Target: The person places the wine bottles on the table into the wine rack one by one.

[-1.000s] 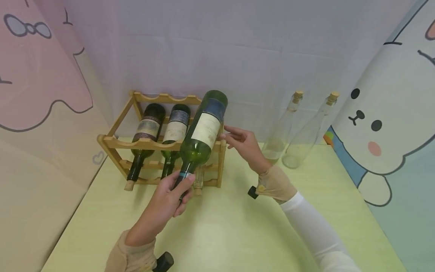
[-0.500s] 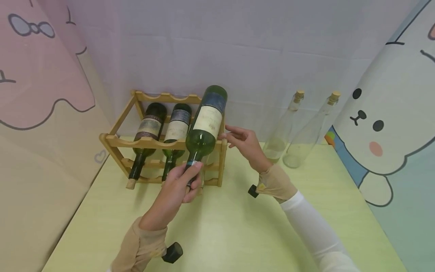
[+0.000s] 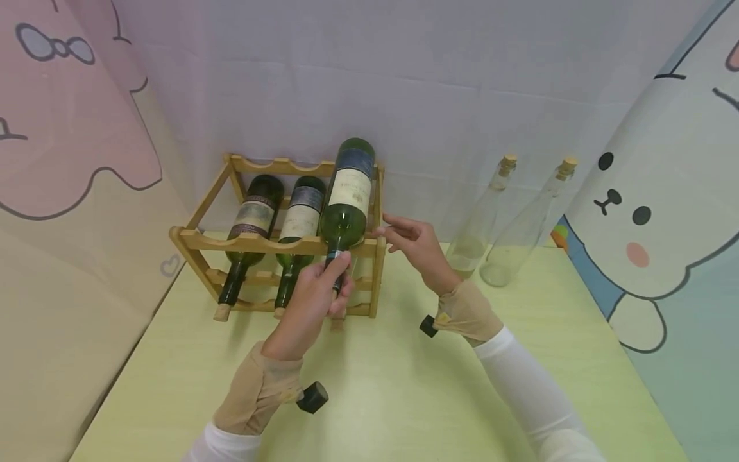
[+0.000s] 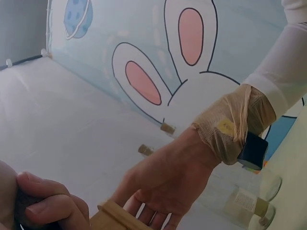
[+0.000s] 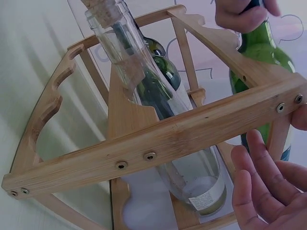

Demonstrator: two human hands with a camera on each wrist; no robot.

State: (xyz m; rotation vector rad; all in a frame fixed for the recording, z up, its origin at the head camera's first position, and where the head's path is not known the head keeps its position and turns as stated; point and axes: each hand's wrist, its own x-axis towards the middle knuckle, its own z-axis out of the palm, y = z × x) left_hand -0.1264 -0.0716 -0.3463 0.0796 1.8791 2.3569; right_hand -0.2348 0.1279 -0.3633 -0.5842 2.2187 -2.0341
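My left hand [image 3: 314, 292] grips the neck of a green wine bottle [image 3: 349, 186], cream and blue labelled, neck toward me. The bottle slants over the right end of the wooden wine rack [image 3: 199, 240], its body overlapping the top rails. At the rack's right corner is my right hand [image 3: 418, 247], fingers extended, tips right at the wood. Two dark green wine bottles, one with a brownish label [image 3: 254, 215] and one with a cream label [image 3: 301, 218], lie in the top tier. A corked clear bottle [image 5: 194, 177] lies lower in the rack, seen in the right wrist view.
Two corked clear glass bottles, a nearer-left one [image 3: 476, 224] and a right one [image 3: 519, 237], stand behind and right of my right hand. The pale yellow table [image 3: 392, 385] meets a cartoon-printed cloth [image 3: 629, 212] at the right and a plain cloth backdrop behind.
My left hand has moved forward and to the right with the wine bottle, which now points straighter back and sits over the rack's right slot. My right hand has stayed at the corner.
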